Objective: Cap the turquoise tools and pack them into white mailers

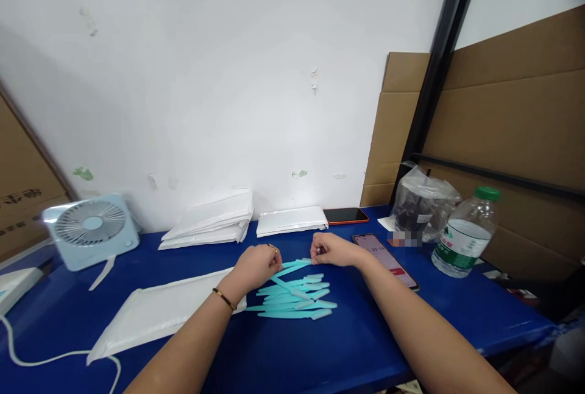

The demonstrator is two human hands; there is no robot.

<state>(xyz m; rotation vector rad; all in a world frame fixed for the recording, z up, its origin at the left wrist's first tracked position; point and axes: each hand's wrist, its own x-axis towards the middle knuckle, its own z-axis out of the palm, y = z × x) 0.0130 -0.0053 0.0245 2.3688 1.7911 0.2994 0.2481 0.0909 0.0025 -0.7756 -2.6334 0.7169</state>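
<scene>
Several turquoise eyebrow razors (297, 306) lie in a loose pile on the blue tabletop (365, 345), mostly sideways, a few crossing. At the far edge of the pile, my left hand (258, 269) has its fingers closed on the left end of an eyebrow razor (295, 265). My right hand (336, 250) pinches at the right end of the same razor; the fingertips partly hide the grip. Under my left forearm lies a white padded envelope (169, 306), its right end beside the razors.
Against the wall rest a stack of white envelopes (208, 220), a smaller stack (292, 221) and an orange-edged phone (346, 216). Another phone (388, 263) lies by my right forearm. A bagged cup (414, 208) and water bottle (466, 239) stand right; a fan (91, 229) stands left.
</scene>
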